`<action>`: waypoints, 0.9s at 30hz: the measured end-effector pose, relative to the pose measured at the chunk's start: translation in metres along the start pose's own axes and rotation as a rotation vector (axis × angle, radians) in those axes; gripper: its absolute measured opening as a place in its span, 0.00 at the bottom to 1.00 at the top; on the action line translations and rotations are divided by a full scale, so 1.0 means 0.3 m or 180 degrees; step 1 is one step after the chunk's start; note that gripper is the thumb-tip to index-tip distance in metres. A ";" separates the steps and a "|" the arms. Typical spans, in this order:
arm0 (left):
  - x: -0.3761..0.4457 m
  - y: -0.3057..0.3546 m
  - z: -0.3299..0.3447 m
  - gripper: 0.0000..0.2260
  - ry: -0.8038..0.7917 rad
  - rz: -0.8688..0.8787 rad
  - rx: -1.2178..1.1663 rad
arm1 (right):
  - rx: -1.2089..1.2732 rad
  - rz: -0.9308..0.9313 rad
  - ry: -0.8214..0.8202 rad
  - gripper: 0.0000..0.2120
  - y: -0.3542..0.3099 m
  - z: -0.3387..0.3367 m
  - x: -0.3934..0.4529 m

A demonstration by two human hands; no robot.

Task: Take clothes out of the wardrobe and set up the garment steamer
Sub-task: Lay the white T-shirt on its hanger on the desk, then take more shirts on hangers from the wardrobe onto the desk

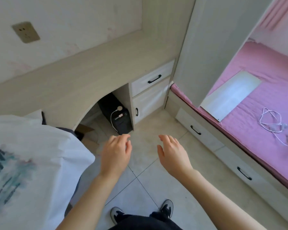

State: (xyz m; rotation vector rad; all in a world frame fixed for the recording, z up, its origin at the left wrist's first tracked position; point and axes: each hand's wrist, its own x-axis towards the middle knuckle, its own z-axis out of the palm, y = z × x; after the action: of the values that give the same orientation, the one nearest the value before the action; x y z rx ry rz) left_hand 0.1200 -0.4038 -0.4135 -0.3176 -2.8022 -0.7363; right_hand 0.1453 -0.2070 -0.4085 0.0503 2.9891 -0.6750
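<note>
Pale matt wood grain, smooth tile, soft cloth.

At 9 o'clock hangs a white cloth T-shirt [32, 156] with a faded print; the bench [83, 77] at 11 o'clock shows matt light wood-grain laminate. Drawer fronts carry black handles [154, 79] with a slight sheen. The floor tiles [146, 188] look smooth, faintly glossy; at 3 o'clock the bed sheet [259, 103] is pink, lightly creased cloth.

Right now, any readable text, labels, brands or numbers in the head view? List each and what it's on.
None can be read.
White T-shirt: dark and teal print, maybe lettering, too blurred to read.
Black computer tower under the desk: small marks on its front panel, too small to read.
Wall socket: no visible marking.
Both hands, left and right, hold nothing printed.
</note>
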 end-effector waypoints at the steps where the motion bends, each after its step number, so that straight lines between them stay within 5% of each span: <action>1: 0.009 0.055 0.035 0.12 -0.0036 0.0058 -0.0028 | -0.0018 0.0054 0.0027 0.18 0.059 -0.021 -0.012; 14: 0.123 0.675 0.463 0.07 -0.0632 0.0872 -0.0070 | -0.0006 0.0830 0.0432 0.17 0.696 -0.260 -0.161; 27: 0.336 0.978 0.768 0.07 -0.1147 0.1257 -0.0104 | -0.0165 0.1443 0.0561 0.14 1.070 -0.422 -0.091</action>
State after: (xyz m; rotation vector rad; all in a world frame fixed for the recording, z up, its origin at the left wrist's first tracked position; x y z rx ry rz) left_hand 0.0641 -0.0228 -0.4481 -1.0690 -2.9034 -0.6848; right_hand 0.1796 0.1368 -0.4297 0.7934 2.9834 -0.5601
